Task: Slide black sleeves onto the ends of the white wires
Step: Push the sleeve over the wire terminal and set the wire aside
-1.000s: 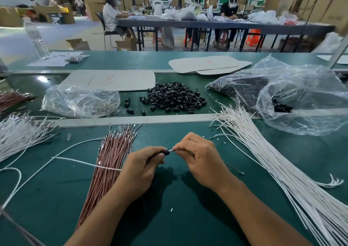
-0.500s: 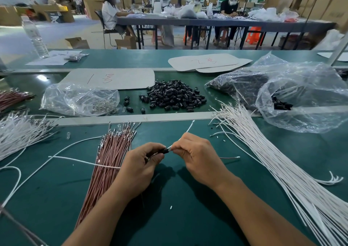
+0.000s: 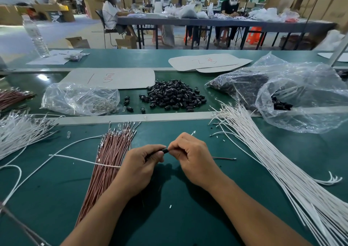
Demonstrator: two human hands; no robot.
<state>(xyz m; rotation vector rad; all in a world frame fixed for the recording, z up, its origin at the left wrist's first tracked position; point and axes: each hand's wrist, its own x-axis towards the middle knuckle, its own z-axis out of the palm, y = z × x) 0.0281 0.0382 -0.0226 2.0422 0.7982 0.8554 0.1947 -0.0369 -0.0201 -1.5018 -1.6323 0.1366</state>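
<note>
Handwritten red marks show on two flat grey cardboard sheets lying on the green workbench (image 3: 169, 217). On the near cardboard sheet (image 3: 116, 78), just behind and left of the pile of black sleeves (image 3: 174, 95), a red stroke stands beside a scribble that looks like "23", though it is too loose to read with certainty. On the far cardboard sheet (image 3: 205, 62), behind and right of that pile, red writing reads roughly "2" and "33". No other text is legible.

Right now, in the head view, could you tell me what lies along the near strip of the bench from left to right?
Loose white wires → brown wire bundle → left hand → black sleeve → right hand → big fan of white wires.
</note>
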